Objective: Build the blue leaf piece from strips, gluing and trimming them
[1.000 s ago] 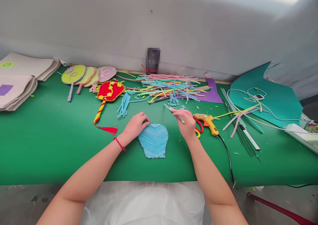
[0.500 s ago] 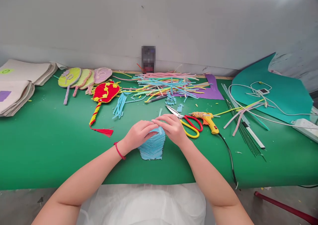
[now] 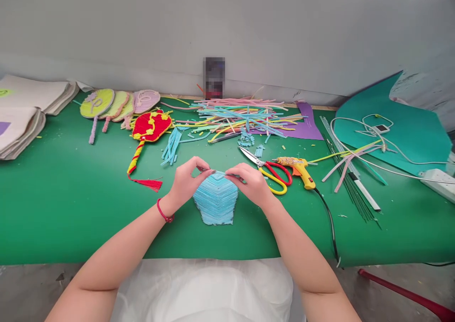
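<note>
A light blue fan-shaped piece, covered in rows of blue strips, lies on the green table right in front of me. My left hand pinches its upper left edge with curled fingers. My right hand pinches the upper right edge the same way. Both sets of fingertips meet near the top point of the piece. A red cord bracelet sits on my left wrist.
Red-and-yellow scissors and a yellow glue gun lie just right of my right hand. A heap of coloured strips is behind. Finished fans, a red fan with tassel, cloth bags, teal sheet, cables.
My right hand left the scissors on the table and came to the blue piece. Both hands now pinch its top edge, spread a little wider than half a second ago.
</note>
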### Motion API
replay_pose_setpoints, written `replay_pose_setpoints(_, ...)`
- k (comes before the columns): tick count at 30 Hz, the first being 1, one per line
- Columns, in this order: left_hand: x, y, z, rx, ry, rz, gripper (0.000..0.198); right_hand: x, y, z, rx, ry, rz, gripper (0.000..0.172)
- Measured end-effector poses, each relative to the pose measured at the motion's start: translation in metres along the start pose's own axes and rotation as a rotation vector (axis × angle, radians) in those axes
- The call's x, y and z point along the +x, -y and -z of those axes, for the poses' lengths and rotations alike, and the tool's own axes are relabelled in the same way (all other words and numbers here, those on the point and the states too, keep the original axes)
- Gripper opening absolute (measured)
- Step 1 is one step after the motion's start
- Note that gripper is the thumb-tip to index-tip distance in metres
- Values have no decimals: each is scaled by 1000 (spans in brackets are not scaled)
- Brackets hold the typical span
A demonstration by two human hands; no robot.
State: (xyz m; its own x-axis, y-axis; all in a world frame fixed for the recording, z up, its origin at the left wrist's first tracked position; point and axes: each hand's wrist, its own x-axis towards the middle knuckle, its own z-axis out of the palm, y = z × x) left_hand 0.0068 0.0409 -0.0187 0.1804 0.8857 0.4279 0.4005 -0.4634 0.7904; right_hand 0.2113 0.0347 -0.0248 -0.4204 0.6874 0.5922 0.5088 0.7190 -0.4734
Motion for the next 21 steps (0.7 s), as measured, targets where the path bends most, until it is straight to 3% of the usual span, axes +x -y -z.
replay_pose_setpoints(4,5,0,0,-77,69,160,21,0,1,6,11,41,-58,12)
replay_pose_setpoints(7,8,6,1,-41,189,230,25,-1,-1,9,-9,110,-120,14)
replay_pose_setpoints(13,7,28,6,260,431,166,34,-2,-8,10,-77,216,-240,18)
replay_pose_setpoints(17,5,32,4,402,483,93,28,-3,-10,6,-83,195,-281,18)
replay_pose_setpoints(21,7,32,1,330,513,92,18,-4,-14,4,-67,180,-305,17)
